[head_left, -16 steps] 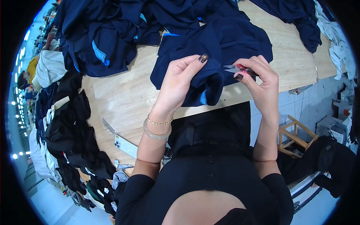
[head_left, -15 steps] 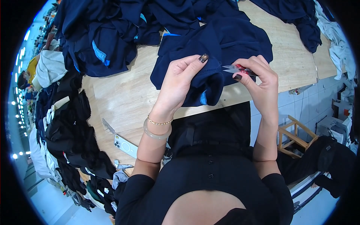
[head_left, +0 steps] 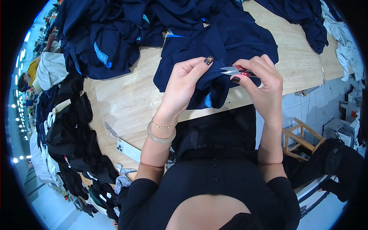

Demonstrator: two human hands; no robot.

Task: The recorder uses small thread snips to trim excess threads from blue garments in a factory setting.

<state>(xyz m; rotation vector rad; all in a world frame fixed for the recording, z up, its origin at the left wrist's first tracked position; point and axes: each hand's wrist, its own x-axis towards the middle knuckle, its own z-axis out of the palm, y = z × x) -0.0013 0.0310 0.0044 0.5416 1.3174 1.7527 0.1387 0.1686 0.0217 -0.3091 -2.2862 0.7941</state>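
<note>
A dark navy garment (head_left: pixel 245 42) with small light-blue patches lies over the near edge of the wooden table. My left hand (head_left: pixel 188 78) is closed on it, thumb on top, beside a stitched seam; the fingers under the cloth are hidden. My right hand (head_left: pixel 262 76) grips a pair of thread snips (head_left: pixel 234 71) with red on the handles and bare metal blades. The blades point left, slightly apart, with their tips at the seam edge close to my left thumb.
Piled navy garments (head_left: pixel 103 34) cover the far left of the table (head_left: pixel 126 96). A phone (head_left: pixel 128 149) rests near its left edge, above small metal tools (head_left: pixel 124 168). Dark clothes (head_left: pixel 73 142) heap up at the left. At the right stands a wooden stool (head_left: pixel 303 140).
My right hand has moved a little to the left, bringing the snips' blades from the garment's edge in over the seam. The left hand has stayed nearly still.
</note>
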